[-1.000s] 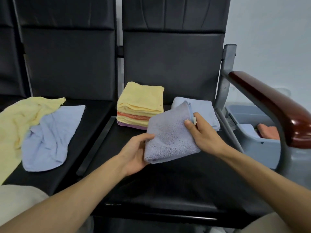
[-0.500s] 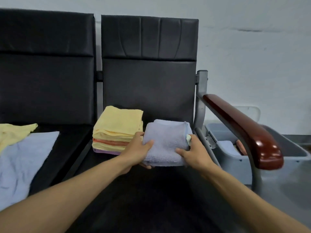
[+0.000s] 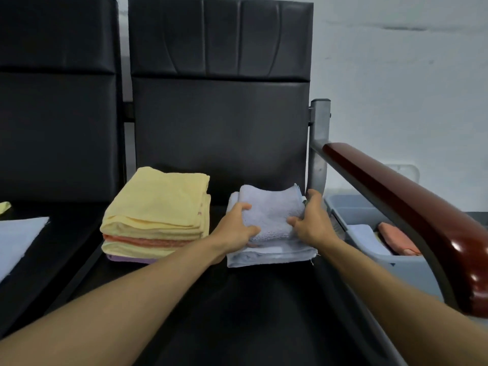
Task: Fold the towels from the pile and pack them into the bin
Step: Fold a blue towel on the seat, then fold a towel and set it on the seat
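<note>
Head view: left hand [image 3: 235,228] and right hand [image 3: 313,223], fingers [image 3: 295,221] curled, gripping lavender towel [image 3: 269,207] flat atop blue towel [image 3: 272,256] on bench [image 3: 264,299]; fold facing near, long axis unclear.

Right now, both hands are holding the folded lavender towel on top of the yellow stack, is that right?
Not quite. In the head view the left hand and right hand grip the folded lavender towel on the pale blue folded towel, which lies to the right of the yellow stack, not on it.
</note>
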A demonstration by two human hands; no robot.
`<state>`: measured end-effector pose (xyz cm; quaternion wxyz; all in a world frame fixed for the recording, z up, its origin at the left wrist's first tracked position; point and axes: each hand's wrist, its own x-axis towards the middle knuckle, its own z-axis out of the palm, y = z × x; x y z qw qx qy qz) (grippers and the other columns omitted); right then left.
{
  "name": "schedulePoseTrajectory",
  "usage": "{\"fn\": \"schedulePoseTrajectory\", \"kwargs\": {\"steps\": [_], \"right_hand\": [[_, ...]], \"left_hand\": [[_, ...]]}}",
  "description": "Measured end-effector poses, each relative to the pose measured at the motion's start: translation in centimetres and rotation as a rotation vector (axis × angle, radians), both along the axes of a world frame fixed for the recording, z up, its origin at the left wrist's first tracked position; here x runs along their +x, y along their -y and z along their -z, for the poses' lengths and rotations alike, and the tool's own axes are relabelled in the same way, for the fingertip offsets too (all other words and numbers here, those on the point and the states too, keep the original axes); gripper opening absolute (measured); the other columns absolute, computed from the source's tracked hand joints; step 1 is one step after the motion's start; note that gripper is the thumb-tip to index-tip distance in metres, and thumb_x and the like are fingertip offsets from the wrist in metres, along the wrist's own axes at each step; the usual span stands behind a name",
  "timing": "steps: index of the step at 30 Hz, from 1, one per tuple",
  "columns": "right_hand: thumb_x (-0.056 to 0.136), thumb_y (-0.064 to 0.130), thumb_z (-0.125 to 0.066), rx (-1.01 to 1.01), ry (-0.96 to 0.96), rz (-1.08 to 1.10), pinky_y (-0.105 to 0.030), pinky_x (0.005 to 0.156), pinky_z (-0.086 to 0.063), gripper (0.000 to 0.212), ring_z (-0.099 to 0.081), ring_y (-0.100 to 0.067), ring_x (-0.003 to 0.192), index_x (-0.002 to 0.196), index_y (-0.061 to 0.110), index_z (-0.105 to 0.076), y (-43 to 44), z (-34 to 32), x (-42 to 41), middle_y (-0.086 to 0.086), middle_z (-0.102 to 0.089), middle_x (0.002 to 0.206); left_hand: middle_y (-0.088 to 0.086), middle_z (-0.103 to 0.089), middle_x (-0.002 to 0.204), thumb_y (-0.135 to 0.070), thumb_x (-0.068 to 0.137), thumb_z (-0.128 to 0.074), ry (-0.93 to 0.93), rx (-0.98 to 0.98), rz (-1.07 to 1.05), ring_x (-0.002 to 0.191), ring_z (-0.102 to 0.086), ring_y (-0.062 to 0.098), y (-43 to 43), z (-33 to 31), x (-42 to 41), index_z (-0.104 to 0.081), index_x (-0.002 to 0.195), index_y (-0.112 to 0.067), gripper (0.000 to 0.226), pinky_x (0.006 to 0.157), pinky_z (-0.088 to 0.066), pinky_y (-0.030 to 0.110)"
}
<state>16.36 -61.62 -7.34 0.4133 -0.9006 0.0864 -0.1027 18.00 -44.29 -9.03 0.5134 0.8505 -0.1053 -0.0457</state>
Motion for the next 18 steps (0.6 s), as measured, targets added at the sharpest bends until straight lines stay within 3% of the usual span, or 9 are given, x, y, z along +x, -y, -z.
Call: {"fn": "schedulePoseTrajectory", "kwargs": {"steps": [4, 7, 12, 14, 18], "right_hand": [[0.09, 0.009, -0.064, -0.074, -0.007, 0.035, -0.035, 0.096, -0.04, 0.06, -0.05, -0.032, 0.122, 0.141, 0.01, -0.032, 0.2, 1.6, 0.4, -0.016, -0.051, 0.135], [0.089, 0.013, -0.064, -0.127, 0.026, 0.054, -0.042, 0.1, -0.039, 0.06, -0.046, -0.035, 0.123, 0.14, 0.013, -0.032, -0.2, 1.8, 0.3, -0.018, -0.045, 0.136], [0.094, 0.027, -0.058, -0.448, 0.112, 0.217, -0.042, 0.1, -0.036, 0.05, -0.038, -0.035, 0.123, 0.136, 0.01, -0.038, -1.5, 0.9, -2.1, -0.017, -0.039, 0.135], [0.095, 0.025, -0.055, -0.479, 0.163, 0.193, -0.039, 0.099, -0.035, 0.042, -0.037, -0.032, 0.122, 0.133, 0.011, -0.043, -2.9, 0.5, -3.2, -0.015, -0.041, 0.132], [0.097, 0.021, -0.048, -0.43, 0.139, -0.081, -0.034, 0.093, -0.04, 0.031, -0.043, -0.023, 0.116, 0.127, 0.015, -0.048, -8.5, -0.4, -5.2, -0.007, -0.042, 0.129]], "left_hand": [[0.003, -0.042, 0.139, -0.02, 0.091, -0.064, -0.044, 0.01, -0.077, 0.111, -0.049, 0.016, 0.6, 1.8, 0.1, -0.032, 0.143, -0.023, 0.061, 0.092, -0.052, 0.033], [0.004, -0.04, 0.143, -0.023, 0.093, -0.06, -0.047, 0.015, -0.047, 0.112, -0.047, 0.014, 0.4, 1.2, -0.1, -0.027, 0.147, -0.023, 0.064, 0.085, -0.045, 0.022], [0.004, -0.046, 0.142, -0.022, 0.094, -0.056, -0.086, 0.01, -0.037, 0.123, -0.05, 0.019, -2.7, -0.6, -2.1, -0.034, 0.147, -0.021, 0.057, 0.104, -0.044, 0.034], [-0.001, -0.051, 0.135, -0.024, 0.096, -0.054, -0.116, 0.034, -0.02, 0.116, -0.054, 0.016, -5.1, -1.3, -3.5, -0.045, 0.14, -0.026, 0.044, 0.095, -0.049, 0.031], [-0.004, -0.06, 0.119, -0.02, 0.097, -0.056, -0.123, 0.045, 0.012, 0.103, -0.06, 0.009, -12.1, -3.6, -6.9, -0.064, 0.116, -0.025, 0.022, 0.08, -0.055, 0.018]]}}
